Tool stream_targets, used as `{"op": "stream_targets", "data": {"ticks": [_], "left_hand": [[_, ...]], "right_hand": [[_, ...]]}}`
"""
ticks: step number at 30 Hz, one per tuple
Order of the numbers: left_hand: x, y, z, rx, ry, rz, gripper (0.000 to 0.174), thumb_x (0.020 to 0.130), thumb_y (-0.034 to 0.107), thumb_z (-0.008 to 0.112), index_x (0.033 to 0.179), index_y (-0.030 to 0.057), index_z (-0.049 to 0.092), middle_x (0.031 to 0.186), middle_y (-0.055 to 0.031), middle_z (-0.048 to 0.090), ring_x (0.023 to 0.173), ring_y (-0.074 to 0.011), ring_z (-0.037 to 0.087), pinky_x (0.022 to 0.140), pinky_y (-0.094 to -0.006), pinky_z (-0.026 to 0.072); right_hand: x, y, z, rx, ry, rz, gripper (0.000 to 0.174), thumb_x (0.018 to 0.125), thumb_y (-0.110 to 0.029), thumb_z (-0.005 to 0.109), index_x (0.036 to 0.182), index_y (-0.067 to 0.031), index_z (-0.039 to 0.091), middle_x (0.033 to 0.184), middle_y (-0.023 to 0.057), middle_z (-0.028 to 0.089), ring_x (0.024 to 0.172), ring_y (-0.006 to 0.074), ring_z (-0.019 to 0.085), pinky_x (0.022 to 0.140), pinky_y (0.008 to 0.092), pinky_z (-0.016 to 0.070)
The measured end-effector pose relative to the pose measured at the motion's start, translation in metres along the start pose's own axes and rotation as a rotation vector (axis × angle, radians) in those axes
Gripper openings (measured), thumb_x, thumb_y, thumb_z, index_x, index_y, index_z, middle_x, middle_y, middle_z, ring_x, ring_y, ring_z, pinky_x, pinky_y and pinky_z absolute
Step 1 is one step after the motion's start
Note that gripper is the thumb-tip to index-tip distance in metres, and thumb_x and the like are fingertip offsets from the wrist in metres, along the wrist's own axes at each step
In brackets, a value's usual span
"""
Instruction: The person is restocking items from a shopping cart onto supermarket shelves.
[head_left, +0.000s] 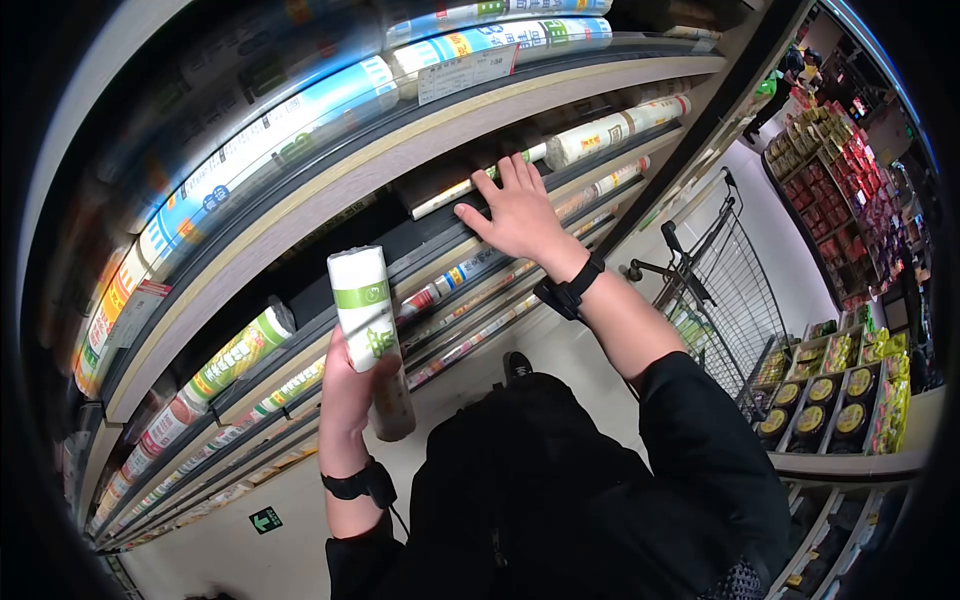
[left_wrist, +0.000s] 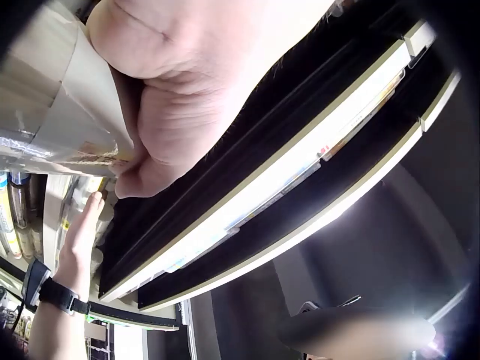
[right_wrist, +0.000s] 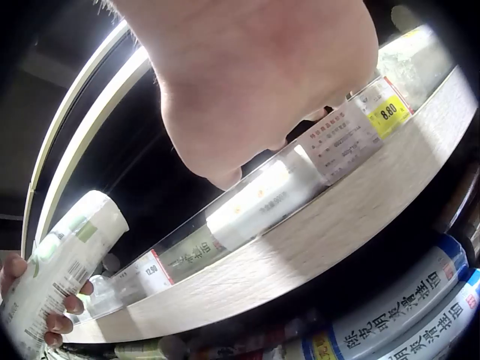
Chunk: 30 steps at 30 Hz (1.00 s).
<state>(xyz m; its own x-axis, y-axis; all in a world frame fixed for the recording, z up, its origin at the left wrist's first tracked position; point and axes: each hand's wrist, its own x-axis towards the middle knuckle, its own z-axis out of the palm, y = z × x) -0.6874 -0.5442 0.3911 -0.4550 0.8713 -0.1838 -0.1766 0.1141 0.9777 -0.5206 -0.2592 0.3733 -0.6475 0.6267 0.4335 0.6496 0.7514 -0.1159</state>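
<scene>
My left hand (head_left: 345, 368) grips a white cylindrical package with green print (head_left: 360, 285) and holds it tilted in front of the shelves. In the left wrist view, that hand (left_wrist: 187, 97) presses against the wrapper (left_wrist: 52, 97). My right hand (head_left: 528, 222) reaches onto a shelf with spread fingers, over a thin white package (head_left: 450, 195) lying there. In the right wrist view, the palm (right_wrist: 255, 82) hangs above a white package (right_wrist: 266, 199) behind the clear shelf lip; the fingertips are partly hidden, so contact cannot be told.
A clear-wrapped roll (head_left: 620, 130) lies right of my right hand. Blue and white packages (head_left: 330, 100) fill the shelf above, and more rolls (head_left: 235, 355) lie at the left. A shopping cart (head_left: 730, 290) stands at the right, near stacked goods (head_left: 830, 390).
</scene>
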Motion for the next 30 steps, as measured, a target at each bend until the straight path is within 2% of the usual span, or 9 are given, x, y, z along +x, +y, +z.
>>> {"op": "stream_targets", "data": {"ticks": [3, 16, 20, 24, 25, 26, 28, 29, 30], "left_hand": [[-0.003, 0.004, 0.001, 0.013, -0.011, -0.016, 0.058, 0.08, -0.01, 0.067, 0.136, 0.0041, 0.058, 0.117, -0.0019, 0.066, 0.106, -0.0131, 0.063, 0.093, -0.0298, 0.0527], [0.004, 0.02, 0.041, 0.014, -0.068, 0.099, 0.065, 0.079, -0.008, 0.078, 0.138, 0.0032, 0.052, 0.122, -0.0062, 0.067, 0.11, -0.016, 0.064, 0.098, -0.0341, 0.0517], [0.015, 0.034, 0.05, 0.123, -0.094, 0.133, 0.064, 0.079, -0.002, 0.081, 0.135, 0.0028, 0.052, 0.119, -0.0079, 0.068, 0.109, -0.0165, 0.065, 0.097, -0.0347, 0.0518], [0.017, 0.068, 0.07, 0.483, -0.058, 0.257, 0.066, 0.079, 0.003, 0.083, 0.137, 0.0005, 0.051, 0.118, -0.0089, 0.068, 0.109, -0.0157, 0.064, 0.097, -0.0347, 0.0519], [0.019, 0.071, 0.075, 0.604, -0.021, 0.314, 0.068, 0.077, 0.007, 0.084, 0.137, 0.002, 0.053, 0.12, -0.0124, 0.069, 0.111, -0.0227, 0.068, 0.097, -0.0367, 0.0534], [0.023, 0.077, 0.082, 0.602, -0.017, 0.315, 0.068, 0.077, 0.007, 0.084, 0.137, 0.002, 0.053, 0.12, -0.0124, 0.069, 0.111, -0.0227, 0.068, 0.097, -0.0367, 0.0534], [0.034, 0.089, 0.102, 1.005, 0.062, 0.453, 0.071, 0.073, 0.012, 0.085, 0.137, 0.0067, 0.056, 0.123, -0.0156, 0.068, 0.113, -0.0343, 0.069, 0.095, -0.0411, 0.0552], [0.039, 0.095, 0.11, 1.051, 0.051, 0.463, 0.072, 0.071, 0.015, 0.085, 0.137, 0.0109, 0.058, 0.125, -0.0171, 0.066, 0.113, -0.0408, 0.066, 0.094, -0.0465, 0.056], [0.046, 0.097, 0.118, 1.047, 0.059, 0.46, 0.072, 0.071, 0.015, 0.085, 0.137, 0.0109, 0.058, 0.125, -0.0171, 0.066, 0.113, -0.0408, 0.066, 0.094, -0.0465, 0.056]], "right_hand": [[0.008, 0.002, -0.004, 0.068, 0.001, -0.042, 0.07, 0.101, -0.064, 0.046, 0.142, -0.0092, 0.059, 0.145, 0.0325, 0.05, 0.144, 0.051, 0.038, 0.124, 0.056, 0.0234], [0.047, 0.018, -0.017, 0.183, -0.315, -0.092, 0.079, 0.1, -0.069, 0.043, 0.111, 0.0032, 0.073, 0.106, 0.0286, 0.068, 0.11, 0.0449, 0.059, 0.107, 0.0489, 0.0407], [0.047, 0.036, -0.023, 0.399, -0.226, -0.117, 0.07, 0.099, -0.06, 0.056, 0.105, 0.0081, 0.07, 0.105, 0.0309, 0.067, 0.108, 0.0454, 0.059, 0.102, 0.0488, 0.0453], [0.033, 0.051, -0.048, 0.743, -0.105, -0.034, 0.053, 0.106, -0.043, 0.055, 0.109, 0.0095, 0.064, 0.116, 0.0277, 0.062, 0.108, 0.0398, 0.061, 0.097, 0.0424, 0.0487], [0.03, 0.054, -0.049, 0.866, -0.129, -0.026, 0.044, 0.109, -0.036, 0.053, 0.125, 0.0041, 0.062, 0.126, 0.0231, 0.062, 0.114, 0.0354, 0.062, 0.099, 0.0367, 0.0494], [0.025, 0.057, -0.051, 0.865, -0.13, -0.031, 0.044, 0.109, -0.036, 0.053, 0.125, 0.0041, 0.062, 0.126, 0.0231, 0.062, 0.114, 0.0354, 0.062, 0.099, 0.0367, 0.0494], [0.011, 0.059, -0.065, 1.622, -0.181, 0.034, 0.052, 0.108, -0.037, 0.056, 0.146, -0.0019, 0.05, 0.139, 0.0178, 0.059, 0.116, 0.0245, 0.063, 0.099, 0.0331, 0.0493], [0.007, 0.067, -0.071, 1.609, -0.293, -0.092, 0.067, 0.107, -0.044, 0.055, 0.158, -0.0047, 0.035, 0.148, 0.0152, 0.054, 0.125, 0.0196, 0.061, 0.104, 0.0329, 0.0472], [0.002, 0.064, -0.082, 1.596, -0.3, -0.071, 0.071, 0.102, -0.039, 0.066, 0.156, -0.0031, 0.037, 0.148, 0.0157, 0.053, 0.126, 0.021, 0.06, 0.106, 0.0338, 0.0465]]}}
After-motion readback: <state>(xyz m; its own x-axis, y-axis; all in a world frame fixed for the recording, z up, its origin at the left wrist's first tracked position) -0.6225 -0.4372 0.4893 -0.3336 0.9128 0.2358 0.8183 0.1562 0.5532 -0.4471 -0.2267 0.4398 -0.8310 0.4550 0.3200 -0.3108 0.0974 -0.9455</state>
